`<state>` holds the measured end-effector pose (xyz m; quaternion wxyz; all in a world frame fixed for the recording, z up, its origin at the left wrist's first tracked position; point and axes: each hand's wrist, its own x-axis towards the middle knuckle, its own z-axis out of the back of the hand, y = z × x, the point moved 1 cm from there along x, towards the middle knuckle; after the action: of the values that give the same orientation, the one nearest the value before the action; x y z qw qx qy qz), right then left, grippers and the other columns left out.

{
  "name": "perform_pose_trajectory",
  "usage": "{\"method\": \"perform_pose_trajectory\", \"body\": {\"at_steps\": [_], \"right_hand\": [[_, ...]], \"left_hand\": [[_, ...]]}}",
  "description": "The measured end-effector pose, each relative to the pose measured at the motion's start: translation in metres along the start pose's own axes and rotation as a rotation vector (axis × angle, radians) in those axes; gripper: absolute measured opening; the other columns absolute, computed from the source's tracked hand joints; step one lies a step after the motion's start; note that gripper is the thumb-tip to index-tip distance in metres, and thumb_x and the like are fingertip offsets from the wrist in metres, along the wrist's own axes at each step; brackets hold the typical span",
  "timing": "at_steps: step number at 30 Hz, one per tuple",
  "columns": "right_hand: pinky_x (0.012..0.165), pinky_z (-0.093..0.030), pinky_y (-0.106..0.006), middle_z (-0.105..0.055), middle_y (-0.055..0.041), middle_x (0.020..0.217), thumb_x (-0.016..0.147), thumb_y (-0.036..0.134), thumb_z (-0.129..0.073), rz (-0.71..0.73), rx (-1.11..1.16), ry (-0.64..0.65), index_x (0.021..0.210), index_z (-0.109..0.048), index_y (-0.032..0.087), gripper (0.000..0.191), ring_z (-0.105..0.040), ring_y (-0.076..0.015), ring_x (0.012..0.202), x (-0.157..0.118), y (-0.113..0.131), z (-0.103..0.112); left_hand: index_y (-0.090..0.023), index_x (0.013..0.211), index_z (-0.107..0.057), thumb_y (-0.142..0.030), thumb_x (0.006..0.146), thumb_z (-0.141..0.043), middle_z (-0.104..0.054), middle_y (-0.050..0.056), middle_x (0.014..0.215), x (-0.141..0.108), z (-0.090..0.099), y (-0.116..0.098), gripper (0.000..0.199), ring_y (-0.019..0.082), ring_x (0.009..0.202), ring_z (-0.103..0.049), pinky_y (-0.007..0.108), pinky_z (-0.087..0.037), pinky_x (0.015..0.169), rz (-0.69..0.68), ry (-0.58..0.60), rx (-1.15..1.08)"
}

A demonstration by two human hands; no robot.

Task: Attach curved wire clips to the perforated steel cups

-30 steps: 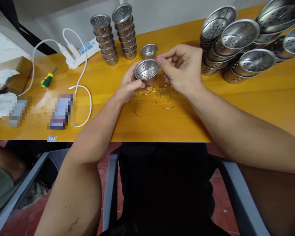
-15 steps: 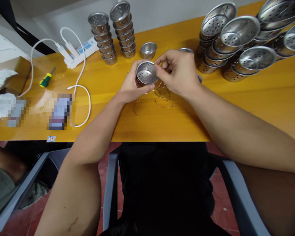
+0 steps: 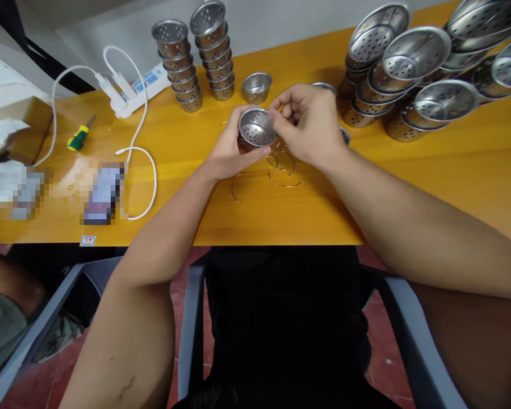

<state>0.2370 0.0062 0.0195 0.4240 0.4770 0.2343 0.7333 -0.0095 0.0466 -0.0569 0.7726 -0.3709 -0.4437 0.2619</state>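
A perforated metal strainer cup (image 3: 258,128) is held above the table in my left hand (image 3: 230,142), thumb along its near side and fingers round the left. Its open mouth tilts up toward me. My right hand (image 3: 309,122) is closed in a pinch at the cup's right rim; whatever lies between thumb and forefinger is too small to make out. Just below the hands, thin curved wires (image 3: 284,170) lie on the table. Behind the held cup stands another small strainer cup (image 3: 258,88). Part of one more cup (image 3: 323,87) shows behind my right hand.
Two stacks of strainer cups (image 3: 180,71) rise at the back left, and larger stacks (image 3: 409,68) fill the back right. Leftward are a power strip (image 3: 147,88), a white cable (image 3: 155,176), a screwdriver (image 3: 80,136) and a phone (image 3: 104,193). Another person's leg (image 3: 8,278) shows at far left.
The held cup has shifted slightly to the right, together with my left hand. My right hand stays pinched at its rim, nearly unmoved.
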Motion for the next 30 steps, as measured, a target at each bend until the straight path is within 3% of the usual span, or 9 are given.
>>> {"method": "perform_pose_trajectory", "body": {"at_steps": [3, 6, 12, 17, 20, 24, 27, 30], "right_hand": [[0.070, -0.048, -0.046, -0.071, -0.0013, 0.081, 0.110, 0.063, -0.101, 0.029, 0.033, -0.016, 0.100, -0.078, 0.037, 0.036, -0.057, -0.0271, 0.072, 0.000, 0.000, -0.001], [0.068, -0.046, -0.047, -0.067, -0.0008, 0.078, 0.110, 0.064, -0.100, 0.037, 0.070, -0.027, 0.103, -0.080, 0.039, 0.033, -0.057, -0.0286, 0.070, -0.002, 0.004, -0.003], [0.065, -0.045, -0.043, -0.066, -0.0002, 0.073, 0.104, 0.060, -0.108, 0.015, 0.223, 0.003, 0.104, -0.086, 0.034, 0.034, -0.051, -0.0233, 0.067, 0.001, 0.004, -0.009], [0.052, -0.041, -0.040, -0.079, -0.0036, 0.078, 0.103, 0.094, -0.107, -0.013, 0.468, 0.182, 0.096, -0.087, 0.028, 0.069, -0.056, -0.0192, 0.057, 0.006, 0.009, -0.001], [0.049, -0.038, -0.037, -0.073, 0.0009, 0.070, 0.094, 0.096, -0.114, -0.054, 0.510, 0.314, 0.098, -0.086, 0.029, 0.073, -0.052, -0.0163, 0.052, 0.005, 0.014, 0.008], [0.048, -0.036, -0.035, -0.070, 0.0045, 0.067, 0.090, 0.088, -0.121, -0.081, 0.558, 0.377, 0.099, -0.082, 0.030, 0.071, -0.049, -0.0144, 0.051, 0.005, 0.014, 0.011], [0.048, -0.035, -0.035, -0.078, 0.0017, 0.075, 0.090, 0.087, -0.123, -0.070, 0.585, 0.345, 0.099, -0.082, 0.029, 0.072, -0.051, -0.0135, 0.052, 0.006, 0.012, 0.010], [0.049, -0.035, -0.035, -0.075, 0.0019, 0.071, 0.090, 0.087, -0.122, -0.058, 0.567, 0.342, 0.098, -0.081, 0.028, 0.072, -0.053, -0.0138, 0.053, 0.006, 0.011, 0.009]], "left_hand": [[-0.031, 0.181, -0.050, -0.103, 0.097, -0.097, -0.073, 0.017, 0.174, -0.002, -0.001, -0.008, 0.120, 0.039, 0.160, -0.075, 0.062, -0.067, 0.141, -0.020, 0.027, 0.103], [-0.029, 0.179, -0.052, -0.105, 0.093, -0.099, -0.075, 0.016, 0.171, -0.001, -0.004, -0.014, 0.123, 0.041, 0.159, -0.076, 0.065, -0.065, 0.141, -0.037, 0.018, 0.170], [-0.029, 0.169, -0.064, -0.105, 0.090, -0.102, -0.082, 0.010, 0.151, 0.001, -0.004, -0.016, 0.115, 0.035, 0.139, -0.084, 0.059, -0.070, 0.129, -0.020, 0.021, 0.129], [-0.026, 0.153, -0.079, -0.107, 0.096, -0.094, -0.085, 0.009, 0.133, 0.001, 0.001, -0.026, 0.100, 0.032, 0.128, -0.085, 0.055, -0.069, 0.124, 0.086, -0.003, 0.034], [-0.026, 0.141, -0.087, -0.110, 0.097, -0.088, -0.087, 0.008, 0.127, 0.002, 0.006, -0.031, 0.095, 0.033, 0.126, -0.085, 0.053, -0.069, 0.124, 0.142, -0.038, -0.045], [-0.027, 0.144, -0.087, -0.107, 0.096, -0.093, -0.089, 0.009, 0.135, 0.003, 0.009, -0.027, 0.094, 0.034, 0.136, -0.087, 0.054, -0.069, 0.130, 0.158, -0.020, -0.098], [-0.031, 0.154, -0.082, -0.095, 0.085, -0.112, -0.089, 0.010, 0.146, 0.003, 0.008, -0.016, 0.098, 0.036, 0.144, -0.087, 0.054, -0.071, 0.132, 0.111, 0.008, -0.117], [-0.032, 0.158, -0.080, -0.085, 0.077, -0.122, -0.088, 0.011, 0.155, 0.003, 0.007, -0.009, 0.105, 0.038, 0.149, -0.087, 0.056, -0.072, 0.135, 0.068, -0.004, -0.079]]}}
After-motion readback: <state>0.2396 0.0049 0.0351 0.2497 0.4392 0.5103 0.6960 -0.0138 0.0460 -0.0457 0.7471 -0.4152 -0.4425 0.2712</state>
